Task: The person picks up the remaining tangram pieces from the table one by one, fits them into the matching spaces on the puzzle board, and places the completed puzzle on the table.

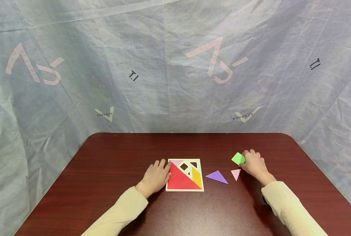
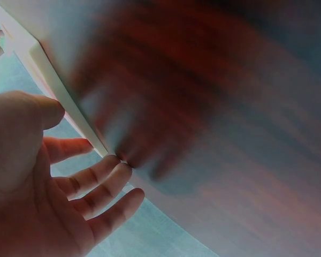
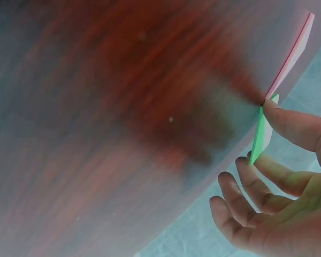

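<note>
Cream sleeves (image 1: 120,209) up front; L hand (image 1: 154,175) loosely spread, touching puzzle board (image 1: 184,190) at L edge; R hand (image 1: 256,165), well apart, pinches green sq. (image 1: 237,158)

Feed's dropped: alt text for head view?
The right hand pinches a green square tile near a pink triangle and a purple triangle. The left hand touches a white square puzzle tray holding a red triangle, a yellow parallelogram and a pale-pink piece.

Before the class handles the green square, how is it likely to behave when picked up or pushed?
The green square looks thin, so it is probably light. It looks flat pinched in the right hand, suggesting it is stiff. Straight-edged and flat, it would likely slide rather than roll.
</note>
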Demonstrator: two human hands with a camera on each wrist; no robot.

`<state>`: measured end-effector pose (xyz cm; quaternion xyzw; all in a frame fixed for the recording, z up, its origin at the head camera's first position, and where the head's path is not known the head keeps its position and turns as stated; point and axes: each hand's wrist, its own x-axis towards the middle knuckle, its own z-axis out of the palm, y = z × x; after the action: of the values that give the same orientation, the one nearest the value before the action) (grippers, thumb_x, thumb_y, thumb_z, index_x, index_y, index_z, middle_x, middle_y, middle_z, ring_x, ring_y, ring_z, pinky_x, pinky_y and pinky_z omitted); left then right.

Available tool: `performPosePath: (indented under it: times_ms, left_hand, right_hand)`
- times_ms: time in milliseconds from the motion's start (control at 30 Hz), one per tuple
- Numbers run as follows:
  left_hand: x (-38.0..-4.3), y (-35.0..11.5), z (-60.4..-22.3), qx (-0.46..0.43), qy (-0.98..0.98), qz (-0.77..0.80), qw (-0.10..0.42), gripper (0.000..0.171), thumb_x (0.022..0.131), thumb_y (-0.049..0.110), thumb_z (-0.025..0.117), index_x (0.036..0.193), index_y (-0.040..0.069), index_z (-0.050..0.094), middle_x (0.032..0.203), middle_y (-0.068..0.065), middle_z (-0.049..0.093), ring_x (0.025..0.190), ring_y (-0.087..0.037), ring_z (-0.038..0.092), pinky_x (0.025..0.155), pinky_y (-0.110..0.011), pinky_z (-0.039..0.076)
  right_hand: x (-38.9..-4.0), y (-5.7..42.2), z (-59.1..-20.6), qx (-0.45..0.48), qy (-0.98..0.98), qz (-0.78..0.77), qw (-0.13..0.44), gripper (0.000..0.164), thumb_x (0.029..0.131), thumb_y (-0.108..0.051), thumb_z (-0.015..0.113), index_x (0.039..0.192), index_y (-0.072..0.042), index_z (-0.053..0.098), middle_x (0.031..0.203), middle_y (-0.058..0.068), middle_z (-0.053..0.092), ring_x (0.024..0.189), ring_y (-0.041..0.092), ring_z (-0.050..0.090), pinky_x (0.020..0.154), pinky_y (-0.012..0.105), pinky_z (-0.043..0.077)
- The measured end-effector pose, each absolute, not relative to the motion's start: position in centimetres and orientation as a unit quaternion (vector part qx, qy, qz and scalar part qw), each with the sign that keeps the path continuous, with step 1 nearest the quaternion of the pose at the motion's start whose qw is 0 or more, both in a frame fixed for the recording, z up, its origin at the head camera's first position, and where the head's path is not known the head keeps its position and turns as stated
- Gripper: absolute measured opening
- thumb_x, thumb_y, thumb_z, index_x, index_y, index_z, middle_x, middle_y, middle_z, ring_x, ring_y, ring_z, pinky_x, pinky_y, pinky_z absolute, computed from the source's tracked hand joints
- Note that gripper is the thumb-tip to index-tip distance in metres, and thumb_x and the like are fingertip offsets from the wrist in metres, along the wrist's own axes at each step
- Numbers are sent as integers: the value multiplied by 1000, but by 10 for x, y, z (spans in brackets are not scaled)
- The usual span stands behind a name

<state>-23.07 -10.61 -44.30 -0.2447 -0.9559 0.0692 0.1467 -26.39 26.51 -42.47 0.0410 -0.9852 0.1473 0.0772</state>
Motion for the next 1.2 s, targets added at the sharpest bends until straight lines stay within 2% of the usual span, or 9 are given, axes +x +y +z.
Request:
performPosePath:
  times_ms: [433, 733, 1200]
  left_hand:
    - [-229, -106, -442, -247, -955, 68, 151, 41, 89, 34, 54, 123, 10, 56, 109, -12, 53, 91, -25, 53, 70, -35, 48]
    - [-229, -106, -442, -244, -957, 66, 143, 42, 90, 34, 53, 124, 10, 55, 110, -12, 53, 93, -26, 53, 71, -36, 48]
    - [-231, -107, -444, -243, -958, 67, 139, 42, 91, 35, 51, 125, 10, 54, 111, -13, 53, 94, -26, 53, 73, -36, 49]
  right_hand:
    - [-262, 264, -423, 44, -985, 138, 93, 34, 68, -12, 73, 94, 5, 60, 88, 22, 58, 75, 39, 51, 60, 50, 40]
    - [-262, 264, -419, 58, -980, 141, 128, 16, 76, -7, 63, 89, 3, 64, 81, 18, 63, 72, 38, 55, 57, 50, 43]
    - [-262, 261, -419, 54, -979, 142, 134, 16, 81, -4, 54, 90, 5, 64, 83, 20, 64, 73, 38, 56, 58, 49, 44]
